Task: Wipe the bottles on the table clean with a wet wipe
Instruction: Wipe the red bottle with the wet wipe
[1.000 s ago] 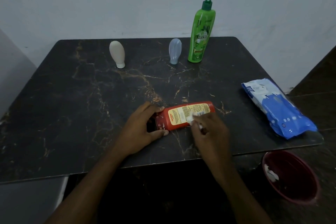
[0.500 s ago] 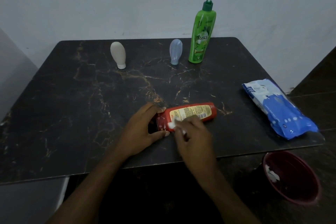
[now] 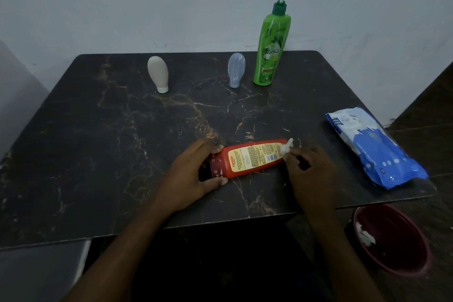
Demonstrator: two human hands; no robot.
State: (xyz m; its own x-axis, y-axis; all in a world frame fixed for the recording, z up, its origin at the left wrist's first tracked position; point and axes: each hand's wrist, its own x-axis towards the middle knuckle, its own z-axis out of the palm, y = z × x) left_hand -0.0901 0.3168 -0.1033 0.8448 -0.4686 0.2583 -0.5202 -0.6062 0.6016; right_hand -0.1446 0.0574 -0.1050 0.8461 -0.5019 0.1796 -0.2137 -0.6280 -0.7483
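Below the near right corner of the tabletop (image 3: 98, 154) we see a red bowl (image 3: 402, 260). At the near edge the left hand (image 3: 193, 174) grips the cap end of the red bottle (image 3: 252, 158), lying flat; the right hand (image 3: 311, 169) pinches a wet wipe (image 3: 286, 146) against its other end. A wipes pack (image 3: 375, 149) lies at the right edge. Far edge: beige bottle (image 3: 158, 73), grey-blue bottle (image 3: 236, 68), green pump bottle (image 3: 270, 51).

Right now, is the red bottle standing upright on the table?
No, the red bottle lies on its side on the table, with the left hand holding its cap end.
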